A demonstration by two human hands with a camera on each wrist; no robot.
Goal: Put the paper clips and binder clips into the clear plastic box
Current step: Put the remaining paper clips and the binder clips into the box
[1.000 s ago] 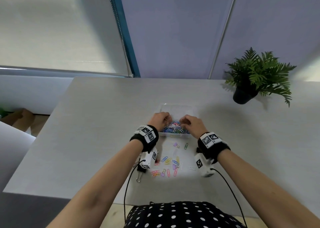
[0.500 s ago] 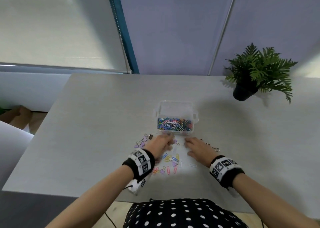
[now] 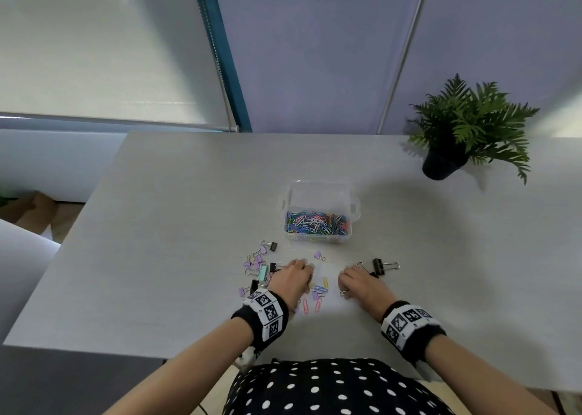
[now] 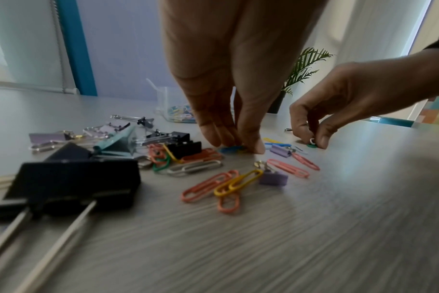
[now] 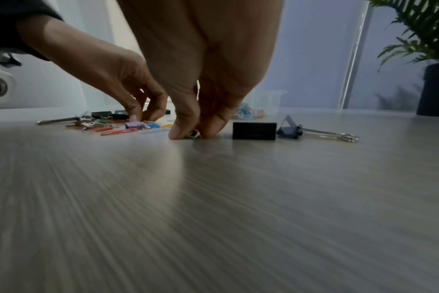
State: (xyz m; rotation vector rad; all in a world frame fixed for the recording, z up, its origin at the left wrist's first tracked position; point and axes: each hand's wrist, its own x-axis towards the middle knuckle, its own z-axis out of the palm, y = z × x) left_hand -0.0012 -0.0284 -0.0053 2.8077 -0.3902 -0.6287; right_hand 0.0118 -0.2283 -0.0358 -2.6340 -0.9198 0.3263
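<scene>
The clear plastic box (image 3: 319,184) stands mid-table, its bottom covered with coloured paper clips. Loose paper clips (image 3: 318,295) lie between my hands, and several lilac, mint and black binder clips (image 3: 262,266) lie to the left. My left hand (image 4: 236,145) is down on the table, its fingertips pinching a blue paper clip (image 4: 229,149). My right hand (image 5: 188,135) pinches a small white paper clip (image 4: 312,141) against the table, with a green one under it. A black binder clip (image 5: 254,130) sits just right of that hand.
A potted fern (image 3: 466,131) stands at the back right of the grey table (image 3: 176,225). A large black binder clip (image 4: 70,182) lies close to my left wrist. The table's front edge runs just below my wrists.
Both hands have drawn back from over the box to the loose clips nearer the front edge and dropped to the table, each now pinching a clip.
</scene>
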